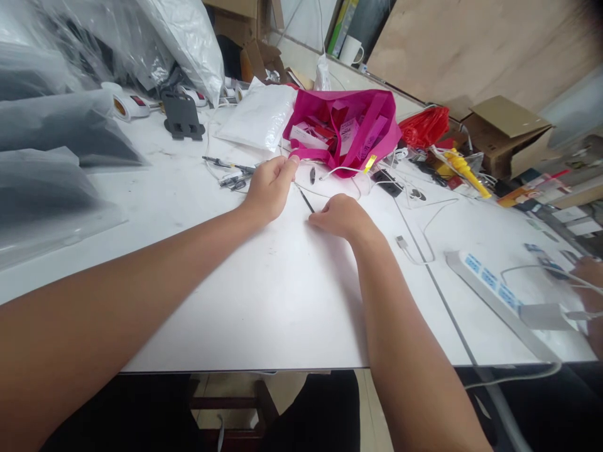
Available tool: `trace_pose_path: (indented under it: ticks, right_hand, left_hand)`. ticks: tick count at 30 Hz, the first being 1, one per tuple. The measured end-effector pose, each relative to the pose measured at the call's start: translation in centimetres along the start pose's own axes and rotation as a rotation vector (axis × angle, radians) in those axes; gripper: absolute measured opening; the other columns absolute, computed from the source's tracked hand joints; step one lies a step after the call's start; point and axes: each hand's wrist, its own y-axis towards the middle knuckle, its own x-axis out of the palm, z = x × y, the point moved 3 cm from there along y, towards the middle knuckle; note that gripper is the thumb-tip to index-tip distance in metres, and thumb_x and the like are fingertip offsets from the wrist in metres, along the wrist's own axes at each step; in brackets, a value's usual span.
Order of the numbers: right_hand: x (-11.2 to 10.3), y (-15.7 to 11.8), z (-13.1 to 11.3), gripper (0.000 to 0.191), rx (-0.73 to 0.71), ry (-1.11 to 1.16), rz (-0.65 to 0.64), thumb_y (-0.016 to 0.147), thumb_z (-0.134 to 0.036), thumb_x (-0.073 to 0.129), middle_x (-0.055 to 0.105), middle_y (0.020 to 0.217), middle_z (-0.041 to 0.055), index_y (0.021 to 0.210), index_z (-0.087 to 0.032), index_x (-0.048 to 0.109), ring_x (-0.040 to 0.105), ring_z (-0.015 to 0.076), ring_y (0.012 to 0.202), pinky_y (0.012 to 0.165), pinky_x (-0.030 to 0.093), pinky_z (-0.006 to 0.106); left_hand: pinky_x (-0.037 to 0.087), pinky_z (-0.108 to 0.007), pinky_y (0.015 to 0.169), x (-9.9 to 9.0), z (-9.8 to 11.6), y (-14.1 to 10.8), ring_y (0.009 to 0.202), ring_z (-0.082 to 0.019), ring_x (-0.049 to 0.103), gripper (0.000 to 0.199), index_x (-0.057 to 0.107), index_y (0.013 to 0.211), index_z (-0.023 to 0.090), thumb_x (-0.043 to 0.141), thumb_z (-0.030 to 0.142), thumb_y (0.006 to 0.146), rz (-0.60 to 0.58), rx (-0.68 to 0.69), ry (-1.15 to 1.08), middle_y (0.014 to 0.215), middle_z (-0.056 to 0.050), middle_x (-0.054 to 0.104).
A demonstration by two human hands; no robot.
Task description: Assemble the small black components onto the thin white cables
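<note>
Between my hands, above the white table [264,276], runs a thin dark pen refill [307,201] with a pale upper end. My right hand [342,216] has its fingers closed on the dark lower end. At the pale end, my left hand [271,188] pinches with thumb and forefinger; the grip itself is partly covered by the fingers. Just beyond my left hand lie several dark pens and pen parts [233,179]. A small dark pen piece [313,176] rests to the right of that hand.
A magenta bag [346,103] with small boxes inside stands behind my hands, beside a white plastic package [261,116]. Plastic-wrapped bundles [51,182] are on the left. Loose cables and a white power strip [490,295] lie right, near another person's hand [588,276].
</note>
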Motion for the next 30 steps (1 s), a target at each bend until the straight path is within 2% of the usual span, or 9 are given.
trace_pose_path:
  ticks: [4, 9, 23, 30]
  right_hand:
    - [0.3, -0.2, -0.5, 0.023, 0.003, 0.028, 0.007, 0.075, -0.041, 0.068, 0.071, 0.083, 0.0112, 0.083, -0.02, 0.062, 0.066, 0.0252, 0.074, 0.064, 0.047, 0.037]
    - [0.8, 0.3, -0.3, 0.023, 0.0, 0.055, 0.039, 0.074, -0.041, 0.066, 0.071, 0.083, 0.0106, 0.082, -0.02, 0.062, 0.063, 0.0231, 0.07, 0.062, 0.046, 0.037]
    - [1.6, 1.2, -0.3, 0.023, -0.072, 0.19, 0.136, 0.073, -0.034, 0.067, 0.067, 0.065, 0.0065, 0.056, -0.023, 0.055, 0.058, 0.0198, 0.06, 0.057, 0.041, 0.036]
    - [1.4, 1.1, -0.4, 0.016, -0.085, 0.26, 0.176, 0.072, -0.033, 0.066, 0.068, 0.067, 0.0051, 0.061, -0.023, 0.059, 0.06, 0.0196, 0.064, 0.06, 0.042, 0.035]
  left_hand:
    - [0.028, -0.031, 0.053, 0.0, -0.1, 0.2, 0.061, -0.014, 0.037, 0.044, 0.047, 0.065, 0.022, 0.058, 0.044, 0.101, 0.011, 0.038, 0.047, 0.063, 0.001, 0.04]
    - [0.029, -0.031, 0.054, -0.1, 0.3, 0.1, 0.062, -0.014, 0.039, 0.043, 0.045, 0.064, 0.022, 0.057, 0.04, 0.101, 0.012, 0.046, 0.08, 0.064, 0.001, 0.041]
    - [0.028, -0.03, 0.053, -0.3, 0.5, 0.1, 0.062, -0.013, 0.038, 0.042, 0.042, 0.064, 0.022, 0.058, 0.038, 0.1, 0.033, -0.007, 0.076, 0.063, 0.002, 0.04]
    - [0.025, -0.03, 0.05, -0.3, 0.6, 0.0, 0.056, -0.011, 0.035, 0.039, 0.046, 0.066, 0.022, 0.06, 0.04, 0.098, 0.039, -0.059, 0.026, 0.063, 0.003, 0.039]
